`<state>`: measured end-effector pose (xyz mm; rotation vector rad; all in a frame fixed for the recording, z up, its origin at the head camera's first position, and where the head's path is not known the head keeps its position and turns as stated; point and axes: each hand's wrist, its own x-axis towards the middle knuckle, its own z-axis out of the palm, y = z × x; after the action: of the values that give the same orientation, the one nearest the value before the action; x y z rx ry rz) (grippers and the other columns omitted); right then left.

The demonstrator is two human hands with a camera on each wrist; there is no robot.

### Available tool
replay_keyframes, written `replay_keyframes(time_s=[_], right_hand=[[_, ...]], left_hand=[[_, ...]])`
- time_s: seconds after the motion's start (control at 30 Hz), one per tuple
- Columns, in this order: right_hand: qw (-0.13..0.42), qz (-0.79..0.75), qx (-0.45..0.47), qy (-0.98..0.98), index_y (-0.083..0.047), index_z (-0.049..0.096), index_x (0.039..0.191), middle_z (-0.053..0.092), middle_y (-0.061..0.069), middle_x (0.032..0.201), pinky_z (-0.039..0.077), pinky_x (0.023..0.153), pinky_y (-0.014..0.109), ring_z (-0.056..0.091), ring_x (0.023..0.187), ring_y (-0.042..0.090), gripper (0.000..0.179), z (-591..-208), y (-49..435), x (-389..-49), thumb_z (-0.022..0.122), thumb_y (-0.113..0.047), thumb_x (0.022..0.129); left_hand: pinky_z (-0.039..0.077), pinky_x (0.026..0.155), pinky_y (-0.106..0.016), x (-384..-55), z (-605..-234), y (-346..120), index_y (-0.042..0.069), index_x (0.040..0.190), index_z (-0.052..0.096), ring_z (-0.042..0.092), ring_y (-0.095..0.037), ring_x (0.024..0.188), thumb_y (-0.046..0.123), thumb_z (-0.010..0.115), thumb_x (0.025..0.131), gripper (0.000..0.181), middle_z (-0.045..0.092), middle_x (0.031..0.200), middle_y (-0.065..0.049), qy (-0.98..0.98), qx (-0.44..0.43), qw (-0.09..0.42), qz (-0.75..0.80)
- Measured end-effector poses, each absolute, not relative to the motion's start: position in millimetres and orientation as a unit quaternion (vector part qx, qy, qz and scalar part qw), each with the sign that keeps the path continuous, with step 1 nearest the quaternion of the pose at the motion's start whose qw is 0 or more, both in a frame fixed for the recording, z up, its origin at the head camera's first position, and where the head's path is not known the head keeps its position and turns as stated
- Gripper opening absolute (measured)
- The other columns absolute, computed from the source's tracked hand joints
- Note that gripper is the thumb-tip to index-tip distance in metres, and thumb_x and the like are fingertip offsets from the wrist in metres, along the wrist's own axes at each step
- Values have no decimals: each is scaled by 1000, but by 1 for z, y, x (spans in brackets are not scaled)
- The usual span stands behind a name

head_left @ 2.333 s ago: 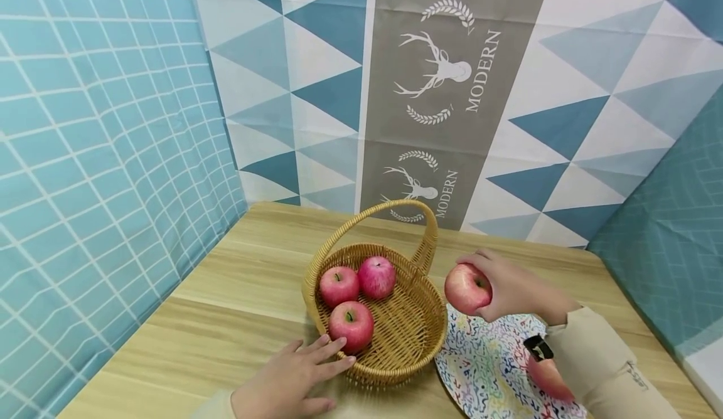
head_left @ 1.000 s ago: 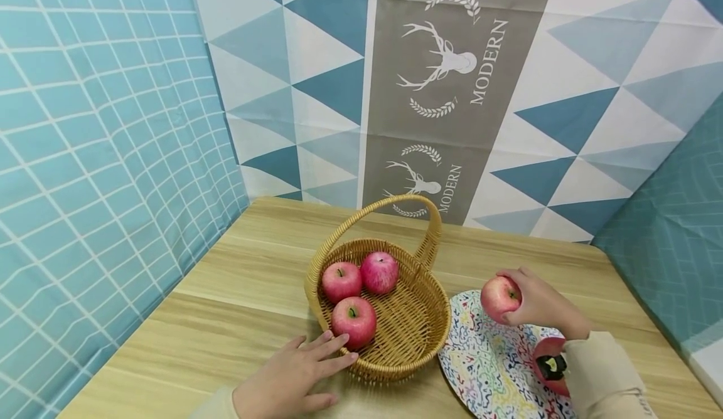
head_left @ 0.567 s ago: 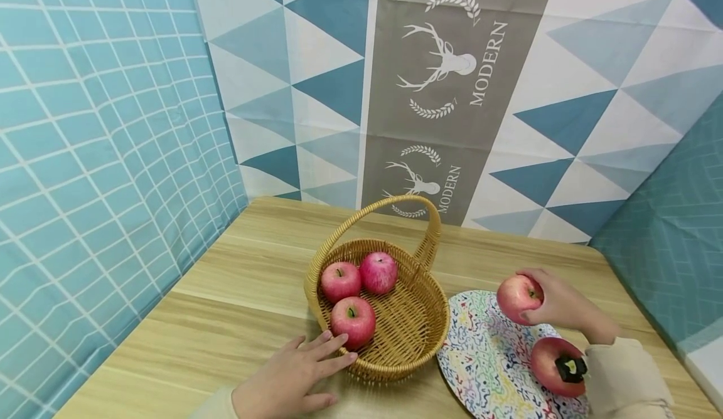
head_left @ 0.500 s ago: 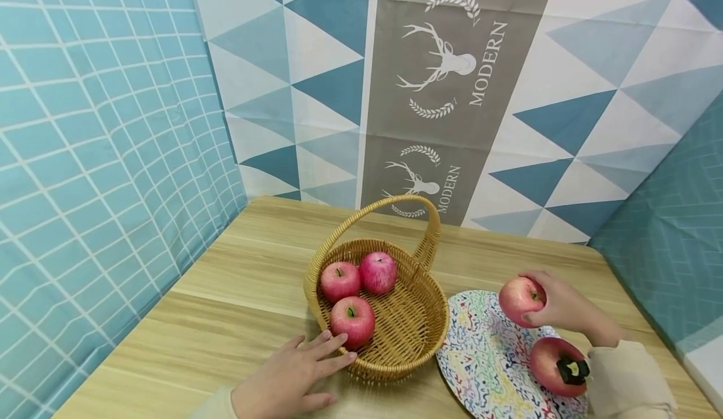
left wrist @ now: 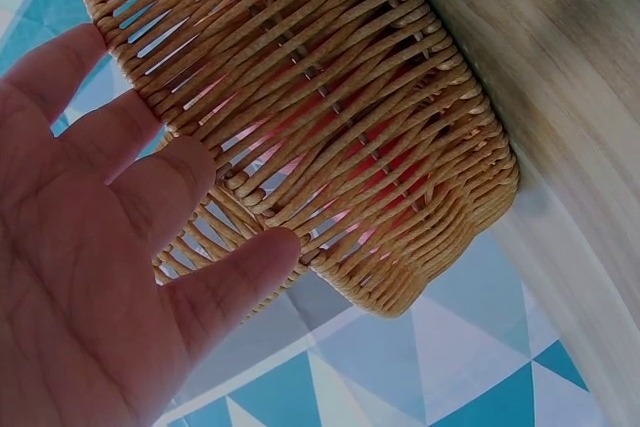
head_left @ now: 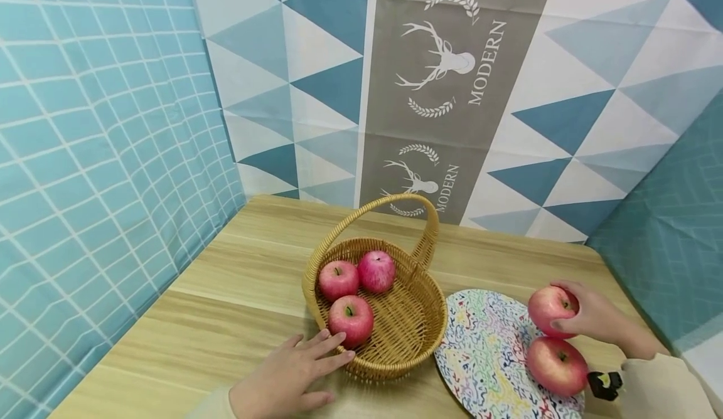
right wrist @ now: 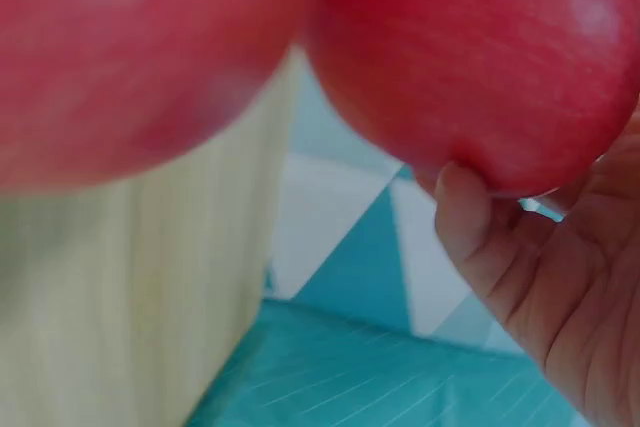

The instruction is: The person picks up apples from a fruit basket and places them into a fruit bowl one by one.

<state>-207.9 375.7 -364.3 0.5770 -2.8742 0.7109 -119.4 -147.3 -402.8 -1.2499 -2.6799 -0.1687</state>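
The right hand held a red apple, its thumb and fingers curled round the fruit's right side. That apple was at the far right edge of a round placemat printed with coloured squiggles; it was hard to tell whether it rested there or hung just above. A second apple sat on the placemat just beside it, nearer the person. A small black device showed at the right sleeve, close to that second apple.

The left hand had its fingers spread wide, their tips resting on the near left rim of a wicker basket. Inside, on the left, lay three more: a front apple by those fingertips, a left apple behind it, and a streaked pink apple beside that one. The basket's tall handle arched over them. Everything stood on a wood-grain table; behind rose a backdrop with blue triangles, deer heads and the word MODERN.
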Motion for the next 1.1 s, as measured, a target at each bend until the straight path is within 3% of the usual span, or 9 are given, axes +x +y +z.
replay_keyframes(time_s=[0.27,0.67,1.1], right_hand=[[30,238,139,-961,18,45,121,58,28,106,50,61,32,57,86,30,72,-369,386,-211,79,-19,69],[31,218,189,-957,20,50,117,59,26,106,50,63,32,57,89,33,72,-376,379,-223,82,-18,65],[-17,201,197,-960,21,49,118,57,29,111,50,75,48,57,96,38,73,-378,371,-231,81,-23,69]], left_hand=[[48,83,-57,-118,-404,-148,23,138,53,53,-27,123,44,63,89,54,49,142,-7,-901,-421,94,-54],[47,84,-58,-116,-402,-147,24,139,52,52,-27,124,44,61,90,54,48,143,-7,-905,-414,84,-57],[48,84,-55,-117,-400,-145,24,138,53,54,-26,122,45,62,89,54,51,141,-7,-901,-422,101,-30]])
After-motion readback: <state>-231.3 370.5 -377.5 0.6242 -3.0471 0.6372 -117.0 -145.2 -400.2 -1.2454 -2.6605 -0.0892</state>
